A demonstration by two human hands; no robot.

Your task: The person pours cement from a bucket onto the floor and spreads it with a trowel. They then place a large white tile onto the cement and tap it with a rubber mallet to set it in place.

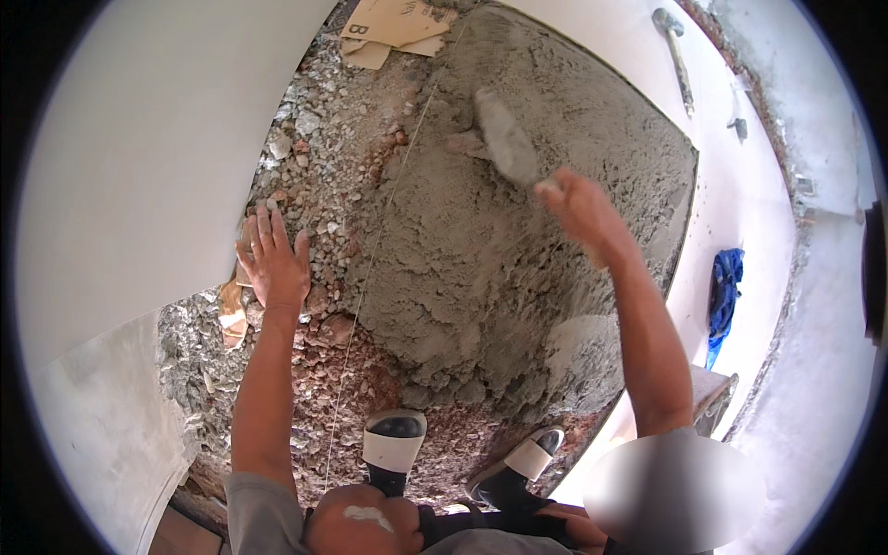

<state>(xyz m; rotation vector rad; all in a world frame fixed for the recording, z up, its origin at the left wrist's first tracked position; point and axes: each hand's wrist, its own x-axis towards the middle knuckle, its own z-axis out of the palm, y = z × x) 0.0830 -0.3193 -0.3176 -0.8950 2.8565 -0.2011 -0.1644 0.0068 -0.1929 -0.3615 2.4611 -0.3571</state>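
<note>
My left hand (275,254) rests with spread fingers on the rubble (330,185) beside the base of a white wall (139,166), next to a torn scrap of cardboard (231,322). My right hand (581,211) is closed on the handle of a trowel (504,139), whose grey blade, slightly blurred, lies on or just over a wide patch of wet grey mortar (444,305). A thin string (370,259) runs lengthwise between the bare rubble and the mortar.
Cardboard pieces (393,23) lie at the far end. Along the right are a white ledge (731,185), a hammer-like tool (678,60), a small tool (737,127) and blue cloth or plastic (724,296). My sandalled feet (393,444) stand at the near edge.
</note>
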